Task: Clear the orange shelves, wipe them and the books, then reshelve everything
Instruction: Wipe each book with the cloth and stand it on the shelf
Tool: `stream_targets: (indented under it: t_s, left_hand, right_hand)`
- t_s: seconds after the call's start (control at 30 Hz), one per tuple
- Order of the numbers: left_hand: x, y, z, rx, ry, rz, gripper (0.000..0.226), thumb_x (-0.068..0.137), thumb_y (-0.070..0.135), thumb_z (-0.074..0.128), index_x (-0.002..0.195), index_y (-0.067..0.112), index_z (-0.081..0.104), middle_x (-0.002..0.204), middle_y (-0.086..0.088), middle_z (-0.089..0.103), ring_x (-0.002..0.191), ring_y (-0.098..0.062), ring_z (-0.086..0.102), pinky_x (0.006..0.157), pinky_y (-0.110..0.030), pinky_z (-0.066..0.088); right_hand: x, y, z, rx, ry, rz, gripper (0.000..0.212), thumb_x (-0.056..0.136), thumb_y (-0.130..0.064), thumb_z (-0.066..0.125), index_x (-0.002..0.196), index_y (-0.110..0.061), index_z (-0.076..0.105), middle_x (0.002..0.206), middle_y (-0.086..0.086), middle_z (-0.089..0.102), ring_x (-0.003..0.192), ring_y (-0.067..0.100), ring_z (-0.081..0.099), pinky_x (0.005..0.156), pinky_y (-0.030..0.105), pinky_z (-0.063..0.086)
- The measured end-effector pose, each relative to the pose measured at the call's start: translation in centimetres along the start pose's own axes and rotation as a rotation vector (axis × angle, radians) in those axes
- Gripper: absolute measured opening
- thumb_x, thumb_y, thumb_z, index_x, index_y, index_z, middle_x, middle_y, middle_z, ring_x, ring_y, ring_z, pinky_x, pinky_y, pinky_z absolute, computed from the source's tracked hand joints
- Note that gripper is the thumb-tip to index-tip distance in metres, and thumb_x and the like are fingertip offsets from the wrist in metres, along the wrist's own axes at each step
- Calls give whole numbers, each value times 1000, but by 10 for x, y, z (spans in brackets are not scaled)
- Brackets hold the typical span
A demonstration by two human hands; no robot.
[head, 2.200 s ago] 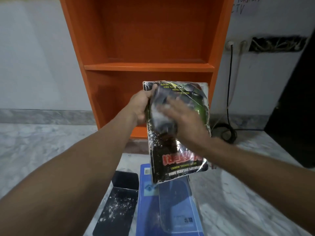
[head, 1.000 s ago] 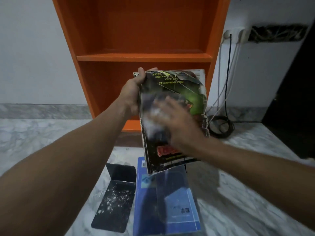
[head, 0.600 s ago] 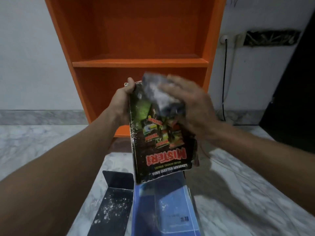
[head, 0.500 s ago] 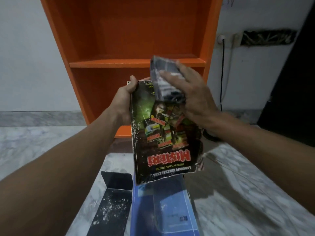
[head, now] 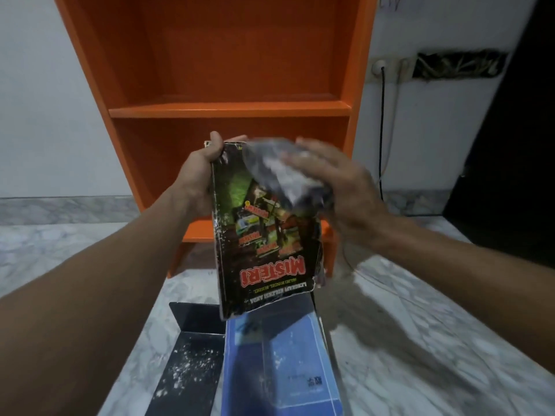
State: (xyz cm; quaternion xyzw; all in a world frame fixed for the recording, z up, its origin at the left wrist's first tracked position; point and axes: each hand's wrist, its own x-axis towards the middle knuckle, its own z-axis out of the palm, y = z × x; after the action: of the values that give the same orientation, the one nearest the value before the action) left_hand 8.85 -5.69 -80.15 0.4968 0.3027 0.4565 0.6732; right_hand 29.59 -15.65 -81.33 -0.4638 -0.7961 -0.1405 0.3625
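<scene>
A worn black paperback (head: 264,250) with red "MISTERI" lettering is held upside down in front of the orange shelf unit (head: 231,109). My left hand (head: 201,175) grips its upper left corner and spine. My right hand (head: 336,187) presses a grey cloth (head: 285,175) against the upper part of the cover; the hand is blurred. Both visible shelves of the unit hold nothing.
A blue book (head: 282,364) lies on the marble floor (head: 420,340) below the paperback. To its left is a black metal bookend (head: 189,361) speckled with white dust. Wall sockets with a black cable (head: 383,121) sit right of the unit, beside a dark doorway.
The book was turned over from its back cover to the "MISTERI" cover. The cloth in my right hand went from mid-cover up to the top edge and has come back down onto the upper cover.
</scene>
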Motion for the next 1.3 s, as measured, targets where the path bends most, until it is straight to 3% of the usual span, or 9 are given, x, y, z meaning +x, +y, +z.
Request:
stream_targets:
  t_s: [0.1, 0.23, 0.43, 0.6, 0.67, 0.87, 1.03, 1.17, 1.3]
  left_hand:
    - [-2, 4, 18, 3, -87, 2, 59, 101, 55, 26, 126, 14, 60, 115, -14, 71, 98, -29, 71, 76, -39, 60]
    - [0, 16, 27, -83, -10, 97, 50, 102, 51, 34, 128, 18, 62, 126, -16, 65, 109, -33, 66, 90, -50, 55]
    - [-2, 22, -1, -84, 136, 137, 49, 103, 48, 33, 130, 18, 60, 127, -13, 65, 117, -34, 62, 96, -51, 51]
    - [-3, 22, -5, -91, 257, 162, 47, 103, 47, 34, 128, 20, 63, 125, -12, 65, 114, -31, 63, 85, -45, 57]
    - [-3, 24, 4, -103, 273, 167, 46, 103, 46, 35, 128, 19, 62, 117, -9, 66, 106, -28, 64, 80, -42, 57]
    - [-1, 32, 56, -166, 436, 119, 32, 98, 40, 56, 110, 13, 68, 103, -12, 71, 89, -29, 70, 79, -46, 60]
    - [1, 30, 69, -32, 518, 128, 34, 87, 42, 71, 84, 10, 59, 90, -8, 68, 85, -25, 68, 84, -47, 58]
    - [-4, 18, 48, 120, 419, 15, 103, 51, 80, 74, 122, 7, 57, 112, -10, 68, 98, -30, 66, 87, -51, 54]
    - [-8, 1, -3, 126, 354, -130, 83, 67, 75, 61, 121, 12, 57, 109, -14, 71, 92, -35, 70, 70, -52, 59]
  right_hand:
    - [37, -17, 15, 69, 138, 78, 70, 83, -6, 70, 143, -32, 44, 158, 14, 24, 140, 33, 31, 110, 50, 37]
    - [-21, -38, 63, -36, -100, -88, 75, 82, -7, 70, 144, -37, 40, 161, 8, 14, 145, 46, 6, 106, 74, 21]
    - [-117, -27, 68, 30, -721, -608, 28, 87, -16, 64, 115, -21, 69, 139, 10, 53, 118, 39, 56, 86, 57, 53]
    - [-67, -13, 40, 420, -249, 197, 39, 87, -9, 67, 123, -25, 65, 127, 1, 63, 116, 19, 58, 98, 38, 49]
    - [-38, -21, 30, 392, -73, 272, 64, 79, 2, 72, 135, -23, 55, 128, -2, 58, 111, 6, 53, 93, 19, 48]
    - [-16, -57, 59, 293, -334, 420, 104, 78, -22, 70, 154, -30, -1, 152, 9, 30, 132, 30, 40, 103, 48, 43]
    - [-6, -41, 44, 385, -125, 528, 51, 79, 0, 68, 121, -25, 52, 97, -5, 68, 87, 17, 67, 71, 31, 59]
    - [-1, -27, 16, 688, -130, 689, 40, 82, 2, 67, 102, -31, 58, 95, -11, 63, 92, 13, 62, 78, 32, 55]
    - [-4, -8, -7, 1027, -132, 876, 30, 77, 0, 73, 99, -19, 65, 96, 6, 72, 93, 26, 68, 81, 39, 55]
